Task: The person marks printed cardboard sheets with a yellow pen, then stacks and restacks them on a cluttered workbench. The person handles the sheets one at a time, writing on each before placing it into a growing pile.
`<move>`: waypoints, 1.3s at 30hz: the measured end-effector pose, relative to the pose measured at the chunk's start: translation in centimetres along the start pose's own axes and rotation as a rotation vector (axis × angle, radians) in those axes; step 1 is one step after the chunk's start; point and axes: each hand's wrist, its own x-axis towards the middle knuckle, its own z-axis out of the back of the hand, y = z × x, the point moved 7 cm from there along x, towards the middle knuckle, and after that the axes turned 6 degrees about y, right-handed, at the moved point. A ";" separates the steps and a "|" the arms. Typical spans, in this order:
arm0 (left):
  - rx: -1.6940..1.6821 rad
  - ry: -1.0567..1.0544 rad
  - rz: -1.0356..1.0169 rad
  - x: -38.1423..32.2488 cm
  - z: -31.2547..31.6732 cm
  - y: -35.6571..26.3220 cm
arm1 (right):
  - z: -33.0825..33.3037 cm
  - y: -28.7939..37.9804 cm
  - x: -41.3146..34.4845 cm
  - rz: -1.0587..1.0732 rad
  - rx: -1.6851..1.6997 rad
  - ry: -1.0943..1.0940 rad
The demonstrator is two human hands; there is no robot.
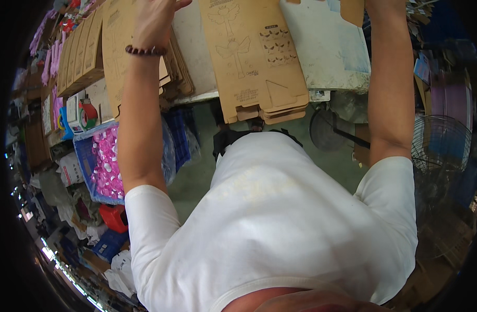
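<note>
My left hand (154, 19) reaches to the top edge of the view, with a bead bracelet at the wrist. Its fingertips are cut off, so whether it holds anything is hidden. Beneath it lie a printed cardboard sheet (114, 50) and a pile of folded cardboard (180, 74). My right hand is out of view past the top edge; only the forearm shows, beside a brown cardboard flap (352, 12). Before me, a stack of flat printed cardboard boxes (238, 74) with winged-wand drawings overhangs the near edge of the white table (328, 58).
Upright cardboard boxes (82, 52) stand in a row at left, near a tape roll (88, 116). Below is a blue crate (84, 163) of pink plastic pieces (105, 163). A wire-caged fan (441, 144) stands at right, and a round dark disc (322, 130) sits under the table.
</note>
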 end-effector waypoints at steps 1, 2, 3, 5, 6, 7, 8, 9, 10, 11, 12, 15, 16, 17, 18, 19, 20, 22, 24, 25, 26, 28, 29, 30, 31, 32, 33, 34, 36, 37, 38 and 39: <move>-0.071 0.028 -0.048 -0.1 -0.9 -0.9 | 0.2 1.2 0.2 0.104 -0.098 0.021; -0.144 0.058 -0.096 -0.3 -2.3 -1.9 | 0.3 2.4 0.2 0.206 -0.199 0.043; -0.207 0.078 -0.136 -0.8 -3.6 -2.9 | 0.1 2.5 -0.4 0.156 -0.265 0.023; -0.431 0.031 -0.185 -2.6 -7.5 -5.7 | -1.7 2.8 -3.0 0.099 -0.443 0.016; -0.481 -0.012 -0.203 -3.7 -6.5 -5.5 | -4.9 1.8 -4.4 0.110 -0.463 0.059; -0.586 0.027 -0.213 -3.5 -7.2 -5.9 | -6.4 2.3 -5.8 0.152 -0.625 0.107; -0.673 0.137 -0.209 -2.7 -7.8 -5.0 | -7.5 2.8 -7.1 0.091 -0.664 0.184; -0.757 0.247 -0.202 -2.2 -8.3 -3.8 | -8.5 2.8 -8.6 0.027 -0.701 0.260; -0.541 0.095 -0.112 -2.2 -6.9 -1.2 | -9.1 2.3 -10.3 0.063 -0.638 0.237; -0.511 -0.009 -0.014 -2.3 -6.5 0.6 | -9.6 1.4 -12.2 0.098 -0.577 0.217; -0.484 -0.119 0.086 -2.8 -5.8 2.5 | -10.0 0.8 -13.6 0.132 -0.506 0.202; -0.644 -0.088 0.212 -3.3 -2.9 8.7 | -6.7 -0.1 -16.1 0.023 -0.520 0.242; -0.616 -0.128 0.283 -3.8 -2.1 9.9 | -4.7 -1.0 -17.1 -0.111 -0.474 0.197; -0.568 -0.130 0.316 -4.2 -1.7 10.8 | -2.9 -2.0 -18.1 -0.244 -0.426 0.152; -0.524 -0.132 0.352 -4.8 -1.5 11.6 | -1.4 -3.0 -19.1 -0.364 -0.264 0.044; -0.479 -0.134 0.388 -5.4 -1.4 12.6 | -0.3 -3.9 -20.2 -0.482 -0.100 -0.064; -0.455 -0.129 0.406 -5.6 -1.2 13.8 | 0.6 -5.0 -21.5 -0.598 0.065 -0.174; -0.340 -0.147 0.486 -6.0 -1.1 15.8 | 1.2 -7.3 -24.5 -0.753 0.203 -0.156; -0.192 -0.153 0.565 -6.4 -0.9 17.4 | 0.7 -8.5 -26.5 -0.871 0.312 -0.160; -0.076 -0.144 0.661 -6.9 -0.9 18.0 | 0.2 -9.1 -27.2 -0.944 0.310 -0.141; 0.042 -0.133 0.754 -7.6 -0.8 18.5 | -0.4 -9.9 -28.0 -1.016 0.307 -0.121; 0.128 -0.070 0.815 -8.3 -0.6 19.2 | -1.5 -10.9 -28.8 -1.123 0.311 -0.140; 0.162 -0.094 0.812 -8.5 -0.4 19.3 | -1.9 -11.1 -28.8 -1.137 0.275 -0.112; 0.192 -0.121 0.807 -8.8 -0.3 19.4 | -2.1 -11.4 -28.8 -1.148 0.238 -0.081; 0.223 -0.147 0.802 -9.1 -0.2 19.4 | -2.2 -11.6 -28.7 -1.159 0.200 -0.050; 0.269 -0.138 0.771 -9.3 -0.3 19.4 | -2.2 -11.8 -28.7 -1.162 0.197 -0.068; 0.315 -0.129 0.741 -9.6 -0.5 19.3 | -2.1 -12.1 -28.8 -1.135 0.150 -0.037; 0.361 -0.119 0.712 -9.9 -0.6 19.3 | -2.0 -12.7 -28.9 -1.108 0.103 -0.006; 0.430 -0.101 0.672 -10.2 -0.7 19.5 | -2.0 -13.1 -29.1 -1.105 0.042 0.051; 0.464 -0.093 0.653 -10.4 -0.7 19.7 | -2.2 -13.3 -29.2 -1.130 0.026 0.078; 0.431 -0.088 0.629 -10.3 -0.6 20.1 | -2.3 -13.4 -29.3 -1.155 0.011 0.104; 0.426 -0.089 0.630 -10.3 -0.5 20.3 | -2.3 -13.5 -29.4 -1.159 0.024 0.102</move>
